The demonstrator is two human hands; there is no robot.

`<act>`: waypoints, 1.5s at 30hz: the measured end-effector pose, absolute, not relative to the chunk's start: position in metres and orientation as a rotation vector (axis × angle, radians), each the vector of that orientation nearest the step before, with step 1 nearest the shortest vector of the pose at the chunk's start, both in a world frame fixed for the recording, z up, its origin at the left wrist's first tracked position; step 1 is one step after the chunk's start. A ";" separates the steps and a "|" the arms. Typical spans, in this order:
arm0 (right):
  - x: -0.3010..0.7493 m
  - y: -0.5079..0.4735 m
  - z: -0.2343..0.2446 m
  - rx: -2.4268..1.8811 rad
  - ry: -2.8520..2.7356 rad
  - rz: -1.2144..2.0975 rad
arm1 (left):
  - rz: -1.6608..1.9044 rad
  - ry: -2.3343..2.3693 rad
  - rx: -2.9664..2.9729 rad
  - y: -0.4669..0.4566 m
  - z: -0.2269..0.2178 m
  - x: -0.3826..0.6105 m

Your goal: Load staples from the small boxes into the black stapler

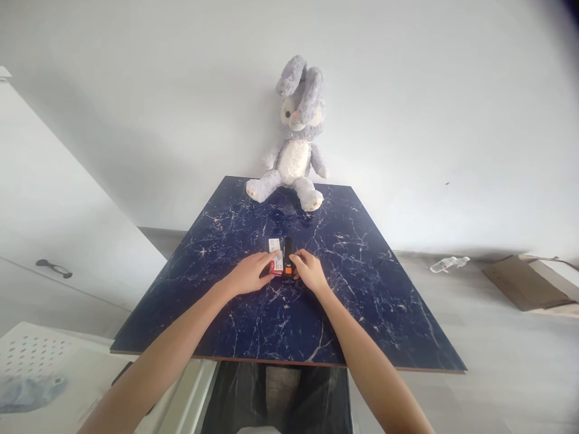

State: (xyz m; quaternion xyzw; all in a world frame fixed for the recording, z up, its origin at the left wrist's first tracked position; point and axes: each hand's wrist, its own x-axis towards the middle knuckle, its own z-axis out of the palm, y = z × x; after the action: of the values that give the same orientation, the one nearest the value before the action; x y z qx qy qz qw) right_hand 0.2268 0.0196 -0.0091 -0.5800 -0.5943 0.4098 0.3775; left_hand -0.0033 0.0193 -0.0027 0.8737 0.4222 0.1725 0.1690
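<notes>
A small red and white box (275,254) lies in the middle of the dark blue marbled table (362,301). Right beside it lies a slim black device with an orange end (288,256). My left hand (251,273) rests on the table with its fingertips on the near end of the box, fingers together. My right hand (309,269) has its fingers curled onto the near, orange end of the black device. Both things lie flat on the tabletop, touching or nearly touching each other.
A grey and white plush rabbit (295,144) sits at the table's far edge against the white wall. A white cabinet (54,229) stands to the left. On the floor to the right lie a plastic bottle (447,263) and flat cardboard (525,283).
</notes>
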 end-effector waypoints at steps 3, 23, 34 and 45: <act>0.224 0.020 -0.012 -1.471 -1.492 1.087 | 0.493 1.217 2.493 0.020 -0.002 -0.005; 0.226 0.020 -0.008 -1.434 -1.537 1.107 | 0.503 1.173 2.622 0.025 -0.007 -0.004; 0.227 0.020 -0.004 -1.464 -1.576 1.091 | 0.566 1.180 2.507 0.027 -0.015 -0.007; 0.228 0.018 -0.001 -1.473 -1.624 1.050 | 0.680 1.131 2.340 0.030 -0.009 -0.005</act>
State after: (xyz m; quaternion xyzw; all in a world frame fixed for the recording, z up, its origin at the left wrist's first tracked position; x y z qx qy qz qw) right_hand 0.2278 0.0181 -0.0012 -0.5681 -0.6263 0.4051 0.3477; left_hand -0.0052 0.0296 -0.0093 0.8486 0.4102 0.2465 0.2254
